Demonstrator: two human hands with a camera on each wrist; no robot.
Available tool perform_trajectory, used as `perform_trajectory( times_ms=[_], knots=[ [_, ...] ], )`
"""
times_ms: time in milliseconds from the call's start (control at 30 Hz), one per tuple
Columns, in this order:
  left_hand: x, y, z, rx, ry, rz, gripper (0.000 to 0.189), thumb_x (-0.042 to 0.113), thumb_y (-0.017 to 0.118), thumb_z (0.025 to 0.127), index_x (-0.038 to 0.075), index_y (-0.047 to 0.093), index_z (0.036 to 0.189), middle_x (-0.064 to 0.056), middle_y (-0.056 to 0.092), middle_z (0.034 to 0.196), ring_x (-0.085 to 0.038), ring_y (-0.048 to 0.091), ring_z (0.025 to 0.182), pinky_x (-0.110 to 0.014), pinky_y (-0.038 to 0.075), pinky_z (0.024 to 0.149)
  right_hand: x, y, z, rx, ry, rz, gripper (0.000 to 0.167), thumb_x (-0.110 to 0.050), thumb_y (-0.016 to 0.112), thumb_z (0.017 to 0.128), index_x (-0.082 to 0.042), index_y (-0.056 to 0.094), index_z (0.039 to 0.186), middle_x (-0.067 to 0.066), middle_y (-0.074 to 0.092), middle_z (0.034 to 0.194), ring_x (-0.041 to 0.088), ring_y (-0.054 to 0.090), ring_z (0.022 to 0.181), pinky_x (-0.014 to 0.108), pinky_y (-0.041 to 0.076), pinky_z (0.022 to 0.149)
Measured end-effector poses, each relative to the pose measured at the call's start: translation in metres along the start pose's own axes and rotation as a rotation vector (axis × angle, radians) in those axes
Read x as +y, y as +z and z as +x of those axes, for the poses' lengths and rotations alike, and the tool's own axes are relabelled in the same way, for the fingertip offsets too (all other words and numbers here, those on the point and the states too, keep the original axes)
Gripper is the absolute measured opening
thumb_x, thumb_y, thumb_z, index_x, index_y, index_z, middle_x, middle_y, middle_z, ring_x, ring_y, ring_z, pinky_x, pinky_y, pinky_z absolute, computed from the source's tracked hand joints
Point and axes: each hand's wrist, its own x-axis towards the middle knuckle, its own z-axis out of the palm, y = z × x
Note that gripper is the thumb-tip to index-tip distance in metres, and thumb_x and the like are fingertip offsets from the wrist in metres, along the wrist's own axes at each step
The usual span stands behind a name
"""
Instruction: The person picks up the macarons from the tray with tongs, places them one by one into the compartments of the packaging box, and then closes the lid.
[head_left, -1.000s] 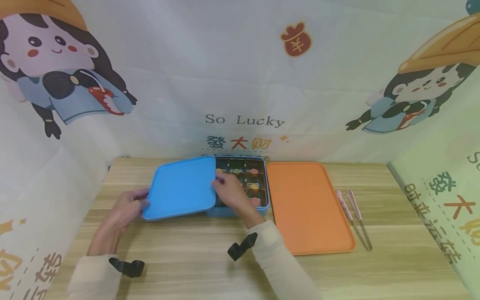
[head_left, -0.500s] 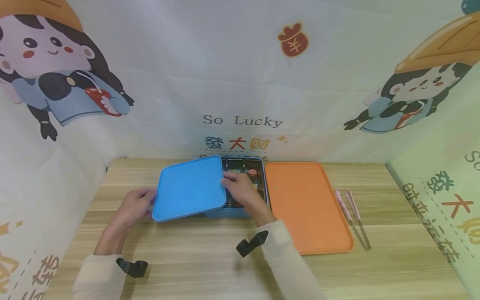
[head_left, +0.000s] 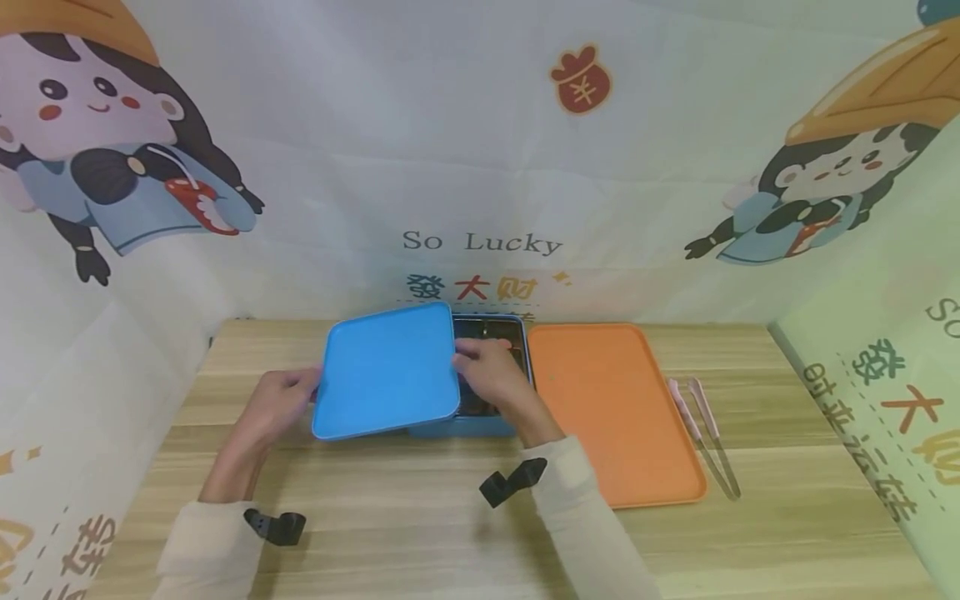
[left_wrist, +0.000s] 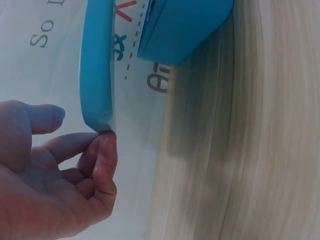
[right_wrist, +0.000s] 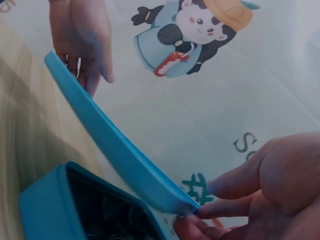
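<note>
A flat blue lid (head_left: 390, 367) is held tilted over the left part of a blue box (head_left: 465, 427). At the lid's left edge my left hand (head_left: 279, 407) holds it from below with bent fingers. In the left wrist view those fingertips (left_wrist: 107, 140) meet the lid's rim, with the thumb raised off it. My right hand (head_left: 491, 372) holds the right edge, over the box's uncovered side. In the right wrist view its fingers sit under the lid's corner and the thumb stands above. Dark compartments (right_wrist: 107, 210) show inside the box; the lid hides the rest.
An orange tray (head_left: 622, 417) lies directly right of the box on the wooden table (head_left: 390, 525). Right of the tray are tongs (head_left: 708, 437) with pink handles. A printed cloth (head_left: 360, 167) hangs behind the table and at both sides.
Both hands have carried the lid to the right, covering more of the box, and its far edge is a little higher. Box, tray and tongs keep their places on the table.
</note>
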Motion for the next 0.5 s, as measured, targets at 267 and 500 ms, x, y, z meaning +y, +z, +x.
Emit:
perform_trajectory(
  times_ms=[267,500],
  knots=[
    [0.01,0.002,-0.004,0.02,0.013,-0.013,0.069,0.049,0.03,0.105,-0.004,0.039,0.148,-0.027,0.048,0.143,-0.043,0.032,0.141,-0.063,0.024,0.113,-0.005,-0.004,0.001,0.043,0.026,-0.041,0.044,-0.018,0.051,0.103,-0.007,0.051,0.145,0.016,0.067,0.121,0.027,0.061,0.099,0.045,0.047,0.096],
    [0.021,0.002,-0.006,0.016,0.056,-0.009,0.075,0.056,0.033,0.103,-0.001,0.033,0.152,-0.027,0.042,0.15,-0.042,0.032,0.143,-0.061,0.026,0.114,-0.005,-0.008,0.002,0.09,0.023,0.002,0.044,-0.019,0.052,0.102,-0.009,0.052,0.144,0.012,0.066,0.12,0.026,0.061,0.094,0.042,0.05,0.087]
  ],
)
